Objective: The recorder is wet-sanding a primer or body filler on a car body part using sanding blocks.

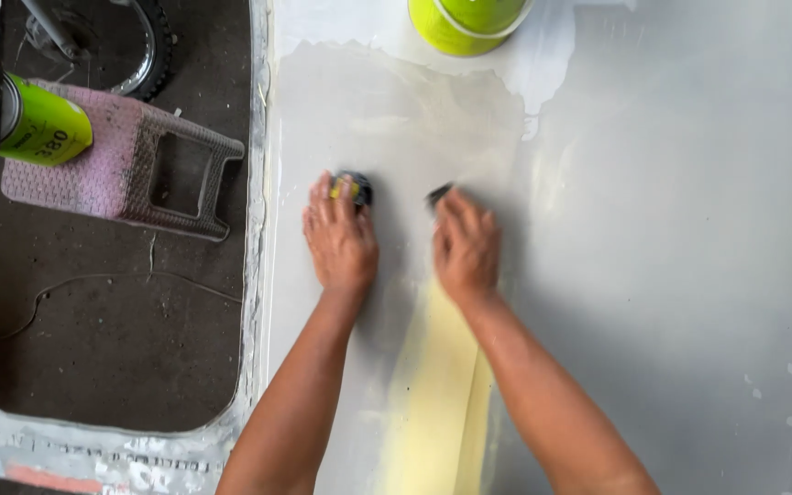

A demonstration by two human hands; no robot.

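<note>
Both hands lie palm-down on a grey panel (653, 275), which suits pressing and rubbing along its surface. The left hand (339, 240) is flat, its fingers curled over a small dark pad with a yellow patch (352, 188) at the fingertips, so the pad sits pinned between fingers and panel. The right hand (466, 246), just beside it to the right, covers a dark pad (439, 193) the same way; only a corner shows past the fingertips, and this hand is blurred. Both pads rest at the near edge of a paler, duller patch (396, 110) that spreads toward the far side. A yellow strip (437, 394) runs between the forearms.

A lime can (465, 23) stands at the far edge, within reach. Left, through a cut-out in the panel, a pink stool (112, 160) stands on dark floor (112, 348) with a second can (40, 121) lying on it.
</note>
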